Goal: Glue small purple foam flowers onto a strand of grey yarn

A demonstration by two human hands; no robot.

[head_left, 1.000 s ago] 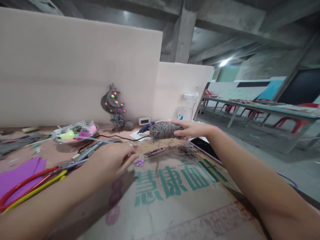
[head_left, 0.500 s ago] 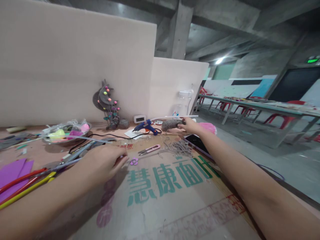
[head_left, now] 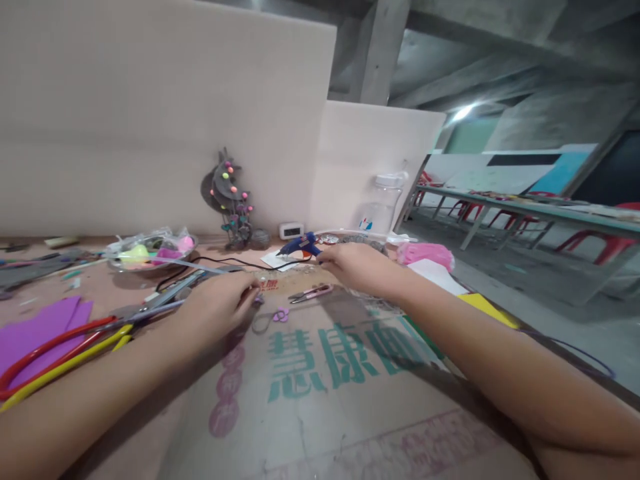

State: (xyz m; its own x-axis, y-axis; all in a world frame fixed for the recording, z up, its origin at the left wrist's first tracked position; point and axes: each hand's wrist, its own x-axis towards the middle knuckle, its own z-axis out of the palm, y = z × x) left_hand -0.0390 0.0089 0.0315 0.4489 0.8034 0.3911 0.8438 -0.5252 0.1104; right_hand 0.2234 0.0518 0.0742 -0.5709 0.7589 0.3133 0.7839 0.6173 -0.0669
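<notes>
My left hand (head_left: 220, 303) rests on the cardboard sheet (head_left: 320, 400) with its fingers pinched together beside a small purple foam flower (head_left: 281, 315). A thin grey strand (head_left: 260, 325) loops on the cardboard just below those fingertips. My right hand (head_left: 353, 267) hovers palm down, fingers curled, between the blue glue gun (head_left: 300, 245) and the pink thread snips (head_left: 310, 293). What either hand pinches is hidden. The grey yarn ball (head_left: 363, 240) lies behind the right hand near the wall panel.
Red and yellow tubes (head_left: 55, 353), purple foam sheets (head_left: 35, 333) and metal tools (head_left: 170, 300) lie at the left. A bowl of coloured bits (head_left: 150, 253), a grey ornament (head_left: 227, 200), a small clock (head_left: 291, 231), a clear jar (head_left: 385, 203) and a pink bundle (head_left: 425, 253) stand further back.
My right hand carried the yarn ball to the back of the table, left it there, and drew back toward the glue gun and snips. The left hand shifted slightly forward.
</notes>
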